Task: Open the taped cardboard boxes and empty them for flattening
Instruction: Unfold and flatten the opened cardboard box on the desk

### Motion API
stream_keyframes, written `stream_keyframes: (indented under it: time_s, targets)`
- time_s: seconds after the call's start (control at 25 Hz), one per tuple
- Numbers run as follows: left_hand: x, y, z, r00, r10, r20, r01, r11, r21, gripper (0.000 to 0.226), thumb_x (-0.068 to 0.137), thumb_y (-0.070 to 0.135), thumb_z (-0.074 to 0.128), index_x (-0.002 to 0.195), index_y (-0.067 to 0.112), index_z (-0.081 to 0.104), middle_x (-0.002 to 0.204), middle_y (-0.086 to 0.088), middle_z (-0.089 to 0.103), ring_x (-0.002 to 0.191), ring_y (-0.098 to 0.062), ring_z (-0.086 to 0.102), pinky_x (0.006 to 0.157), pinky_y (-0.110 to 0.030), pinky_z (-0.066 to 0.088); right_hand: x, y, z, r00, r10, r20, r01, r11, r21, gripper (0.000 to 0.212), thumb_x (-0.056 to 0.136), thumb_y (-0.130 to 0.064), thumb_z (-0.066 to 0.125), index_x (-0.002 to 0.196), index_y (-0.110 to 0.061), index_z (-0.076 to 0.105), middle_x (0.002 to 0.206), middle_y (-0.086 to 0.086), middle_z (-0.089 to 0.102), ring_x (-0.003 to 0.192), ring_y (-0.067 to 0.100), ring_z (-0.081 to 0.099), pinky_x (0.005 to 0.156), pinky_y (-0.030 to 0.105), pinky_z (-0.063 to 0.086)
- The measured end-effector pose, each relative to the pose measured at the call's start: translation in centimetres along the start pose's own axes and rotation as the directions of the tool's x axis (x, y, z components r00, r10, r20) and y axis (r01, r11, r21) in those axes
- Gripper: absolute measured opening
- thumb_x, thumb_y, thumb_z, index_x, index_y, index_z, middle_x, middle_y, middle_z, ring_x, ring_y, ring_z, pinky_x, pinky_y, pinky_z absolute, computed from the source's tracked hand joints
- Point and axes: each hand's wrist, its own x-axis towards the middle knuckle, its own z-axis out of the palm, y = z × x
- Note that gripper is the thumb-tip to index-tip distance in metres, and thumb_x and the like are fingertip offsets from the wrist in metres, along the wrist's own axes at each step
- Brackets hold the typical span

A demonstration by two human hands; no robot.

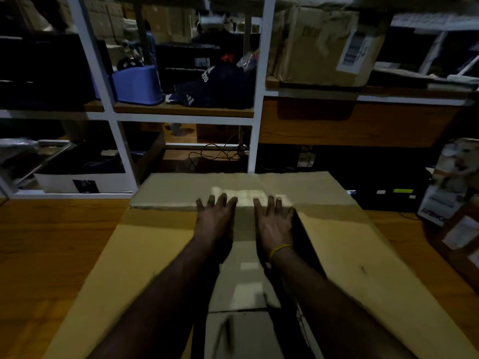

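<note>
A large cardboard box [145, 255] lies on a wooden table in front of me, its long top flaps spread to the left and right. The far end flap [181, 190] stands folded outward, with a pale strip of tape on it. Both my arms reach into the gap between the flaps. My left hand [215, 218] and my right hand [274, 221] lie flat, fingers spread, against the far inner end of the box. Neither hand holds anything. Pale contents [246, 294] show in the dark opening between my forearms; I cannot make out what they are.
The wooden table [51, 242] runs to both sides of the box. Behind it stands a white shelf frame [259, 99] with a blue container [134, 84], a dark cap [207, 86] and a taped cardboard box [324, 45]. More items crowd the right edge [448, 182].
</note>
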Motion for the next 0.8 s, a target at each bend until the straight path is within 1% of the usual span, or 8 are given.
stream_keyframes:
  time_s: [0.04,0.12,0.24,0.28,0.4,0.44,0.68,0.8]
  targets:
    - [-0.1,0.3,-0.1,0.999,0.016,0.033,-0.017,1.000,0.008,0.070,0.090,0.036,0.058,0.150,0.028,0.024,0.156,-0.007,0.029,0.140,-0.036,0.032,0.109,-0.065,0.024,-1.1,-0.2,-0.4,1.000,-0.004,0.009,0.005,1.000,-0.028,0.102,0.086,-0.025,0.066,0.156,-0.022,-0.008,0.163,0.023,-0.002,0.149,0.044,0.002,0.111,0.069,0.006]
    - [-0.9,1.4,-1.0,0.995,0.059,0.076,-0.058,0.998,-0.018,0.074,0.090,0.042,0.058,0.152,0.030,0.020,0.160,-0.007,0.021,0.143,-0.037,0.027,0.107,-0.064,0.029,-3.6,-0.4,-1.1,1.000,-0.014,-0.010,0.013,0.998,-0.055,0.094,0.095,-0.026,0.056,0.155,-0.022,-0.015,0.160,0.024,-0.017,0.148,0.046,-0.009,0.110,0.073,0.000]
    - [-3.2,3.9,-3.3,0.987,0.148,-0.057,-0.149,0.989,-0.019,0.070,0.080,0.044,0.069,0.143,0.025,0.048,0.151,-0.009,0.043,0.132,-0.035,0.048,0.094,-0.051,0.047,-7.6,0.1,-2.1,0.998,0.044,-0.039,-0.045,0.998,-0.046,0.080,0.102,-0.023,0.043,0.155,-0.019,-0.017,0.157,0.023,-0.026,0.147,0.047,-0.015,0.107,0.075,-0.004]
    - [-4.0,4.8,-3.7,0.982,0.171,-0.082,-0.173,0.985,-0.015,0.067,0.078,0.045,0.071,0.140,0.025,0.052,0.149,-0.009,0.047,0.128,-0.033,0.053,0.093,-0.046,0.049,-9.2,0.5,-2.6,0.998,0.062,-0.032,-0.064,0.996,-0.055,0.079,0.103,-0.024,0.041,0.155,-0.017,-0.017,0.157,0.023,-0.028,0.147,0.046,-0.017,0.107,0.075,-0.004]
    - [-6.9,7.9,-4.5,0.977,0.205,0.061,-0.185,0.954,-0.235,0.060,0.093,0.039,0.058,0.148,0.030,0.036,0.159,-0.009,0.029,0.135,-0.036,0.043,0.104,-0.052,0.039,-13.8,2.1,-4.0,0.995,0.098,-0.003,-0.098,0.993,-0.073,0.075,0.105,-0.028,0.039,0.156,-0.015,-0.015,0.157,0.023,-0.028,0.146,0.047,-0.016,0.109,0.073,-0.004]
    - [-7.5,9.0,-4.8,0.971,0.231,0.058,-0.209,0.942,-0.263,0.058,0.095,0.038,0.056,0.148,0.030,0.035,0.159,-0.010,0.030,0.135,-0.036,0.043,0.104,-0.051,0.039,-15.1,2.8,-4.6,0.995,0.105,-0.002,-0.105,0.991,-0.080,0.075,0.105,-0.030,0.038,0.156,-0.014,-0.015,0.158,0.023,-0.027,0.146,0.048,-0.016,0.110,0.073,-0.003]
    - [-10.2,14.5,-8.1,0.952,0.295,-0.083,-0.306,0.899,-0.314,0.053,0.096,0.043,0.057,0.145,0.027,0.044,0.142,-0.006,0.052,0.117,-0.031,0.057,0.088,-0.037,0.047,-21.3,7.6,-8.3,0.978,0.203,-0.045,-0.204,0.979,-0.013,0.076,0.105,-0.036,0.038,0.156,-0.017,-0.015,0.156,0.024,-0.030,0.147,0.048,-0.012,0.111,0.072,0.007]
    - [-10.6,16.5,-8.9,0.945,0.306,-0.113,-0.326,0.881,-0.342,0.051,0.097,0.042,0.054,0.145,0.027,0.044,0.137,-0.005,0.057,0.110,-0.031,0.062,0.091,-0.038,0.047,-23.0,8.8,-10.6,0.978,0.202,-0.060,-0.204,0.979,-0.031,0.077,0.102,-0.032,0.044,0.157,-0.020,-0.009,0.156,0.024,-0.031,0.147,0.048,-0.009,0.110,0.071,0.012]
